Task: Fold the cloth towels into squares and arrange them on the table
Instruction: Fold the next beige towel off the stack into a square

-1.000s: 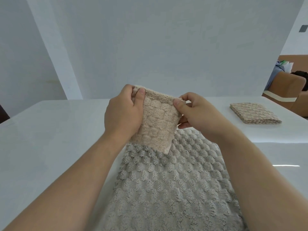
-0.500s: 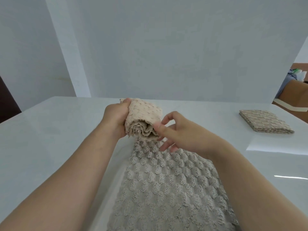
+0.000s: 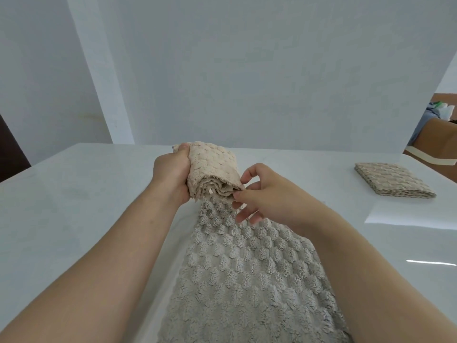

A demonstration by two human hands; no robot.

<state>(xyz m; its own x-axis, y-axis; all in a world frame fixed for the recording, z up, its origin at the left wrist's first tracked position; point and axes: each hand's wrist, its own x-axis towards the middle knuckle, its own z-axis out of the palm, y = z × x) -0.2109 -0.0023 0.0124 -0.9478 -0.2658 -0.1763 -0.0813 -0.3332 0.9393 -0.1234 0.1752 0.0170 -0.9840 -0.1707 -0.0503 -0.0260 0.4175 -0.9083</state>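
Head cam: left hand (image 3: pixel 170 174) was clutching the bunched-up beige towel (image 3: pixel 212 167) above the table (image 3: pixel 74 206), right hand (image 3: pixel 267 194) pinching its lower corner. Grey towel (image 3: pixel 247 280) lay flat underneath, and a folded towel (image 3: pixel 393 183) sat far right.

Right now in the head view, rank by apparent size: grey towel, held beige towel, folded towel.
1. grey towel, also nearest.
2 and 3. folded towel and held beige towel look alike; differing distance makes it unsure.

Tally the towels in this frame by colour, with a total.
Beige towel, folded, in the grip of the left hand: 1
Grey towel, spread on the table: 1
Tan towel, folded, far right: 1
Total: 3
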